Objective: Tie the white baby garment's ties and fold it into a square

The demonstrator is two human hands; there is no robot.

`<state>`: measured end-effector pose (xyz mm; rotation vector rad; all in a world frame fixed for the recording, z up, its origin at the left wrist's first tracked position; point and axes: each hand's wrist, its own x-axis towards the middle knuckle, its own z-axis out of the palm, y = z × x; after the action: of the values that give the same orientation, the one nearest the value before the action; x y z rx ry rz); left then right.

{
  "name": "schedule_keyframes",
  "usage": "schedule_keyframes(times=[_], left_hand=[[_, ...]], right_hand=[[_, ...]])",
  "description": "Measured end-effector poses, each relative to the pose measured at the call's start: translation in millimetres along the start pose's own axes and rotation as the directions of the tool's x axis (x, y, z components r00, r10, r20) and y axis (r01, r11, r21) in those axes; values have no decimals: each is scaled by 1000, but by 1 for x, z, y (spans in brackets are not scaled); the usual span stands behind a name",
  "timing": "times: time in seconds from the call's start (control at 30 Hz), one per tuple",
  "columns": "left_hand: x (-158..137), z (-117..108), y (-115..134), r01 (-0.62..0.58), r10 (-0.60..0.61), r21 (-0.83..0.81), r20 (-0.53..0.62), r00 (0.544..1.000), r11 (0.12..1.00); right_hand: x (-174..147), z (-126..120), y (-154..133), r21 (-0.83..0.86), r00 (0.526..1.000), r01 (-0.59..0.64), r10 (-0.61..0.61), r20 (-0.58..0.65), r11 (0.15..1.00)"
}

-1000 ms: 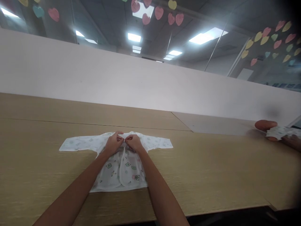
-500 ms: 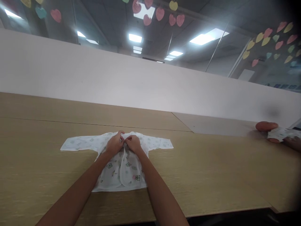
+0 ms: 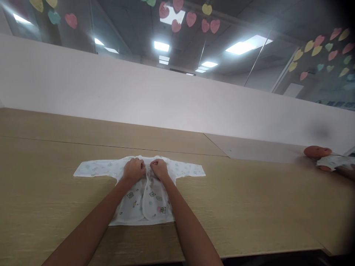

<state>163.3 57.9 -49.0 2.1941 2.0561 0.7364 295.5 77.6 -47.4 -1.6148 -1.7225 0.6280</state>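
Observation:
A white baby shirt (image 3: 138,207) with small printed figures lies spread on the table, its sleeves stretched out to both sides and its front edges overlapping down the middle. Just below the neckline, my left hand (image 3: 134,170) is closed with its fingers curled on the fabric. Close beside it, my right hand (image 3: 159,169) pinches the shirt near the top of the front opening. A narrow gap separates the two hands. Whatever the fingertips grip at the neckline is hidden by the hands.
The wooden table (image 3: 249,207) runs up to a low white wall (image 3: 155,96), with glass and paper hearts above it. At the far right lies a doll (image 3: 317,152) in white clothing, with another person's hand (image 3: 345,172) against it.
My left fingers have curled in more tightly, and my hands have moved slightly apart at the neckline. The shirt keeps its place; the view has shifted slightly.

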Motion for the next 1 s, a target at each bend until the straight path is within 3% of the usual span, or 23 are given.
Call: schedule_keyframes(times=[0.17,0.3,0.47,0.63,0.83,1.0], left_hand=[[2,2,-5,-29,54,-267,86,995,963],[4,4,-6,-71,108,-351,87,990,934],[1,-3,-3,-121,188,-383,142,972,916],[-1,-10,-2,-136,247,-419,224,943,898],[0,-11,-7,-81,249,-452,328,911,889],[-2,-18,-5,-68,266,-467,371,890,881]], right_hand=[[-6,-13,-10,-74,985,-33,45,167,997],[-10,-26,-16,-101,952,-65,92,292,993],[-12,-38,-16,-95,876,-105,137,463,990],[-13,-42,-19,-45,846,-177,175,503,983],[-11,-39,-18,101,846,-295,210,490,950],[-12,-37,-17,166,844,-315,196,499,934]])
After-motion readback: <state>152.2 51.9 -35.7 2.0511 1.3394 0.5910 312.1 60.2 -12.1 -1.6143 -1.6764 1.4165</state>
